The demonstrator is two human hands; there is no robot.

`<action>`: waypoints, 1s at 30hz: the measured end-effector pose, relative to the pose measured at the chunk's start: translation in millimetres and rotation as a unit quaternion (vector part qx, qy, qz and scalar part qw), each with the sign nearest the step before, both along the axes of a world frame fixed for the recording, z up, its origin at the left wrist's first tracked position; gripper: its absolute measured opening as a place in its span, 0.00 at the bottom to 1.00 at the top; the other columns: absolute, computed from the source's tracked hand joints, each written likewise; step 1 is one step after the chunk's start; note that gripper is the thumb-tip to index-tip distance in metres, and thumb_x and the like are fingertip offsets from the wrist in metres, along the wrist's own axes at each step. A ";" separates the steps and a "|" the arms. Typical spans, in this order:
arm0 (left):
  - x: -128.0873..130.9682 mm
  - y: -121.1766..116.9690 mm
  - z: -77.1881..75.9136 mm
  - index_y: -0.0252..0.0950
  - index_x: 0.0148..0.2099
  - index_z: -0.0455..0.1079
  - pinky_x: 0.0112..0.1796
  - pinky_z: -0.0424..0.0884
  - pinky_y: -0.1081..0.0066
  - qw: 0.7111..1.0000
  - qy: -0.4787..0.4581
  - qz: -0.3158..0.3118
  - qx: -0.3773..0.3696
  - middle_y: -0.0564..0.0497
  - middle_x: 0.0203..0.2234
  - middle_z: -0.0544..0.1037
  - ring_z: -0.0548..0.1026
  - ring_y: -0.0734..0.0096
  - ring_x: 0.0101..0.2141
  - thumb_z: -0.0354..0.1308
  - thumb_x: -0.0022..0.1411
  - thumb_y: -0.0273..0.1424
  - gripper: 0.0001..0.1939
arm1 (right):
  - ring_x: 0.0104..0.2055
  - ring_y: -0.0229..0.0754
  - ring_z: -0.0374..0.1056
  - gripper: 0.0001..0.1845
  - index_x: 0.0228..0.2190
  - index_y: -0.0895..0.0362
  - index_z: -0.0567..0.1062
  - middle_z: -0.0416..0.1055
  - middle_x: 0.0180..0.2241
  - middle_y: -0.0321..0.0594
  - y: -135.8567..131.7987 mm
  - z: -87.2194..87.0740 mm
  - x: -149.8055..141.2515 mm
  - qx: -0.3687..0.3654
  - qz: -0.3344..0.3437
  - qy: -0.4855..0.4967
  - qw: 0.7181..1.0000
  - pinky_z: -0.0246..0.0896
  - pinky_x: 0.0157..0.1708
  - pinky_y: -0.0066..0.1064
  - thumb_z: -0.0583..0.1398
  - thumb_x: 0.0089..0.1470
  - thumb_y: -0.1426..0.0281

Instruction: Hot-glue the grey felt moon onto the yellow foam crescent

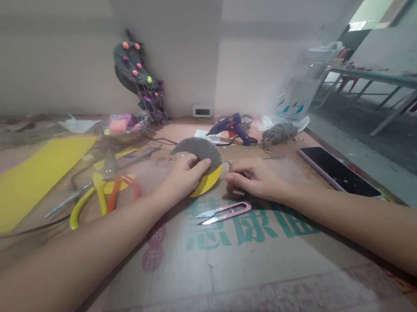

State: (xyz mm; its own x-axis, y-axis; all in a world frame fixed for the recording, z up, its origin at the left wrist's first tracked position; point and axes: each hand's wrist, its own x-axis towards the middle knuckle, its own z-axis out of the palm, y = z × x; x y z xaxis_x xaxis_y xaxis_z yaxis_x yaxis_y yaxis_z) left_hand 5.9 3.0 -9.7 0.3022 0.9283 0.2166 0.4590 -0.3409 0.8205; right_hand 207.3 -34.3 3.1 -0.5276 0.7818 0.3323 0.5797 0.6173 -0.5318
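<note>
A crescent moon of yellow card (208,181), mostly covered in grey yarn (201,149), lies on the printed cardboard sheet. My left hand (183,175) grips it, thumb on top of the grey part and the other fingers partly hidden. A short strand of yarn stands out from the crescent's right side, close to my right hand (251,178). The fingers of that hand are curled in a pinch on the yarn, just right of the bare yellow edge. Pink thread snips (227,212) lie with blades apart on the cardboard, nearer to me than both hands.
Orange-handled scissors (115,192) and yellow-handled pliers (99,194) lie left, beside a yellow sheet (34,181). Behind are a blue glue gun (233,125), a grey yarn ball (279,135) and a finished grey crescent (131,68) with pompoms. A phone (340,172) lies right.
</note>
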 end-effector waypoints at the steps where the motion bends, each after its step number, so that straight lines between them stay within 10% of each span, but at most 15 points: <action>1: -0.1 0.3 -0.3 0.37 0.21 0.58 0.23 0.54 0.71 1.000 -0.006 0.004 -0.001 0.57 0.17 0.61 0.61 0.74 0.22 0.52 0.58 0.45 0.20 | 0.26 0.36 0.64 0.19 0.23 0.59 0.75 0.70 0.22 0.37 -3.8 4.6 -0.2 0.016 0.028 -0.026 0.999 0.56 0.29 0.27 0.55 0.60 0.61; 6: 0.7 -1.2 2.6 0.37 0.22 0.58 0.24 0.55 0.72 1.000 -0.017 0.008 -0.013 0.57 0.18 0.61 0.61 0.74 0.23 0.52 0.58 0.40 0.17 | 0.35 0.41 0.66 0.19 0.35 0.58 0.75 0.73 0.33 0.41 -27.4 35.4 -10.7 0.061 0.163 -0.233 0.957 0.58 0.34 0.29 0.63 0.51 0.54; 13: 0.6 0.0 1.7 0.37 0.22 0.59 0.25 0.57 0.72 1.000 0.008 -0.015 0.010 0.55 0.19 0.63 0.62 0.73 0.24 0.51 0.58 0.42 0.18 | 0.33 0.40 0.65 0.10 0.31 0.59 0.75 0.72 0.31 0.41 -37.8 28.0 -23.2 0.119 0.129 -0.288 0.942 0.58 0.34 0.30 0.55 0.60 0.69; 21: -0.4 0.4 0.0 0.36 0.22 0.61 0.24 0.56 0.72 0.999 0.024 -0.023 0.023 0.55 0.18 0.64 0.63 0.74 0.23 0.52 0.58 0.46 0.20 | 0.34 0.40 0.66 0.10 0.38 0.57 0.69 0.72 0.34 0.41 -22.2 17.9 -9.3 0.131 -0.024 0.006 0.991 0.58 0.33 0.30 0.49 0.62 0.70; 26: 1.0 -1.1 -3.1 0.35 0.25 0.64 0.22 0.55 0.73 0.999 0.011 -0.032 0.004 0.55 0.18 0.66 0.64 0.73 0.22 0.52 0.58 0.45 0.19 | 0.29 0.38 0.60 0.12 0.30 0.56 0.66 0.63 0.26 0.34 11.3 11.4 7.0 0.032 -0.204 0.110 0.972 0.54 0.30 0.29 0.58 0.55 0.60; 30: 1.2 0.0 -5.9 0.35 0.26 0.65 0.22 0.56 0.73 0.999 0.008 -0.041 -0.003 0.55 0.19 0.67 0.65 0.73 0.22 0.53 0.58 0.45 0.18 | 0.27 0.37 0.58 0.14 0.27 0.57 0.68 0.63 0.24 0.33 20.8 1.5 8.0 -0.048 -0.226 0.122 0.965 0.52 0.29 0.29 0.57 0.55 0.59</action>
State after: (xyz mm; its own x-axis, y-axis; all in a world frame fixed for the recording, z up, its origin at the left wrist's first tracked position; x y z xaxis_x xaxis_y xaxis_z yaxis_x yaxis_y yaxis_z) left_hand 7.1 3.0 -15.6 0.3809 0.9015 0.2054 0.4433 -0.3729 0.8151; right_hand 215.3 -13.4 4.5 -0.0404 0.9470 0.3188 0.6282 0.2722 -0.7289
